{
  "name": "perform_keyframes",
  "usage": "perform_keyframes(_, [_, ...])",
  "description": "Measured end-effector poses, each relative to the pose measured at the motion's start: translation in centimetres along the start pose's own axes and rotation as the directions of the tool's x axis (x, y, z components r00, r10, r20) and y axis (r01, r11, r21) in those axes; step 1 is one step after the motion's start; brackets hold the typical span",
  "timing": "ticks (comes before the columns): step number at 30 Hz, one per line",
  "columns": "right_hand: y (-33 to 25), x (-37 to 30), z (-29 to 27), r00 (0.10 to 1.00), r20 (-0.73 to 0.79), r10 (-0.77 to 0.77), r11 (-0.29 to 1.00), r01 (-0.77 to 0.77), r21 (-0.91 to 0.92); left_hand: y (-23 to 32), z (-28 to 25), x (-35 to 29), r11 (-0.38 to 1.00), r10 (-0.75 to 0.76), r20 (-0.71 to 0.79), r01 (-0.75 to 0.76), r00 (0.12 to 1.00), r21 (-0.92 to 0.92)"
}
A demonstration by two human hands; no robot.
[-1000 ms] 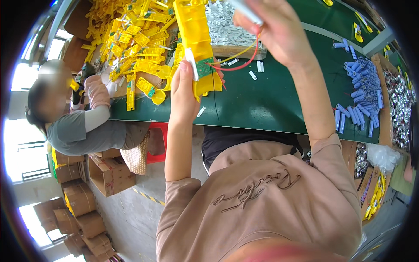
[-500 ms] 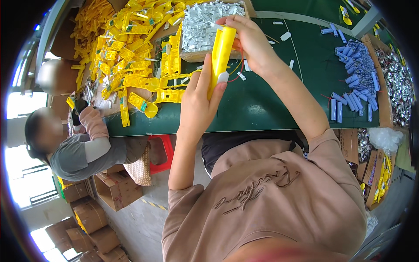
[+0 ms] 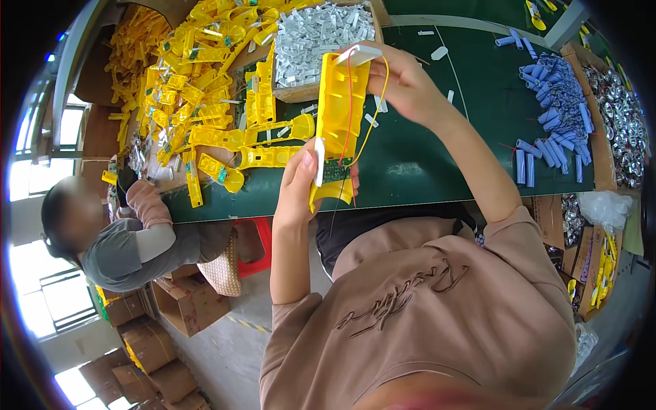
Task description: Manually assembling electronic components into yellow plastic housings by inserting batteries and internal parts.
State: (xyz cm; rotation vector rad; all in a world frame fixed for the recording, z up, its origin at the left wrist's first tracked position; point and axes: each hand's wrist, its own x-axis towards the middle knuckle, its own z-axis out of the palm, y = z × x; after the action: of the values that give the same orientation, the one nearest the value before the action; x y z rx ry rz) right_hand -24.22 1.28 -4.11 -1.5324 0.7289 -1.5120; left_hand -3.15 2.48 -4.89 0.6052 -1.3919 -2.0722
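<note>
Above the green table point(image 3: 437, 157), the left hand point(image 3: 301, 188) clasps the lower end of a long yellow plastic housing point(image 3: 338, 123), its thumb pressed along a white strip on the edge. The right hand point(image 3: 403, 85) pinches a small white part point(image 3: 359, 55) at the housing's top (red and yellow wires run down its open face). Just beyond lie a box of silvery pieces point(image 3: 321, 34), a heap of yellow housings point(image 3: 198, 89) and blue cylinders point(image 3: 553, 102). Another person point(image 3: 123, 232) sits to the left.
</note>
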Motion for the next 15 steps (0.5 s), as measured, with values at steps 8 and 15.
perform_keyframes(8, [-0.2, -0.1, 1.2, 0.929, -0.158, -0.336, 0.910, 0.277, -0.309, -0.8, 2.4, -0.5, 0.989, 0.035, -0.029, -0.038, 0.999, -0.143])
perform_keyframes(15, [-0.1, -0.9, 1.3, 0.941, -0.182, -0.286, 0.941, 0.239, -0.241, -0.8, 3.8, -0.2, 0.765, 0.085, 0.119, 0.011, 0.989, -0.643])
